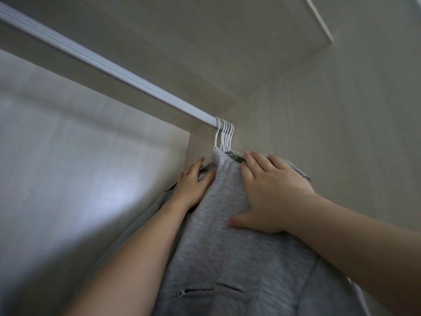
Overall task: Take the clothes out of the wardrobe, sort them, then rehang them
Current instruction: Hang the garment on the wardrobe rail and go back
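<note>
A grey quilted zip jacket [230, 252] hangs with other clothes at the right end of the wardrobe rail [109, 65], on several white hangers [224, 135] bunched together against the side wall. My left hand [193, 185] lies on the jacket's left shoulder with its fingers stretched toward the collar. My right hand [268, 192] presses flat on the right shoulder, fingers spread, thumb pointing left. The clothes behind the jacket are mostly hidden; a dark edge shows beside my left hand.
The rail runs bare from the upper left down to the hangers. The wardrobe's pale side wall [341, 133] stands close on the right, the back panel [79, 156] on the left, and the top board [227, 30] overhead.
</note>
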A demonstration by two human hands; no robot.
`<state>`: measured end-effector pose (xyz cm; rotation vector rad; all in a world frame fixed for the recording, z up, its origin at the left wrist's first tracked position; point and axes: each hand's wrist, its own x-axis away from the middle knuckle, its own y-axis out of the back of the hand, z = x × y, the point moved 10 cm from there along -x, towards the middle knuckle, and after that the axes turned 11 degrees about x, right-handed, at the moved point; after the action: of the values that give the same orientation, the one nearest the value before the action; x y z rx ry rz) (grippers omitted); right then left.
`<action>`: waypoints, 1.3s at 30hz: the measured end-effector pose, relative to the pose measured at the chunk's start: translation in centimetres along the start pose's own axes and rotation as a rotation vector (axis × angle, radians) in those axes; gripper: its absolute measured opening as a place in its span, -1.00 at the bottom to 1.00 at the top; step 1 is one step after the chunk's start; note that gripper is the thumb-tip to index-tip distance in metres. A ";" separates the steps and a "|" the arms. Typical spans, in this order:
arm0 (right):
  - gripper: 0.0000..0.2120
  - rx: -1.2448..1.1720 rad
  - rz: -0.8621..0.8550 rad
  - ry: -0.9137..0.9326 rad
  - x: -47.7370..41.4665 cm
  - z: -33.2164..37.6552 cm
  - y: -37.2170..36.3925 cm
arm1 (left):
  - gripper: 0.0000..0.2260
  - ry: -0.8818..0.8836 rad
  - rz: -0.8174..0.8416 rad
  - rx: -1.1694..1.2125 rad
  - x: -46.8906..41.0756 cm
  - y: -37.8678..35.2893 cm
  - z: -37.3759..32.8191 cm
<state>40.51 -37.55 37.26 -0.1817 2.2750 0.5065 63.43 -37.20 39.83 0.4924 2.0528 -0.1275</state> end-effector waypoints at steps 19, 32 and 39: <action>-0.08 -0.408 -0.020 0.042 1.3 -0.4 3.1 | -0.30 0.086 0.050 -0.553 8.3 10.0 -9.0; -0.39 -0.968 -0.307 0.246 2.3 3.1 16.8 | -0.40 0.111 -0.270 -1.689 17.2 20.9 -25.8; -0.40 -1.514 -0.192 0.419 0.6 10.1 23.2 | -0.32 0.583 -0.436 -1.891 22.6 31.1 -31.1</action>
<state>40.26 -12.28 37.60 -1.2938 1.6850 2.1069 40.67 6.71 40.00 -1.1804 1.8012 1.6772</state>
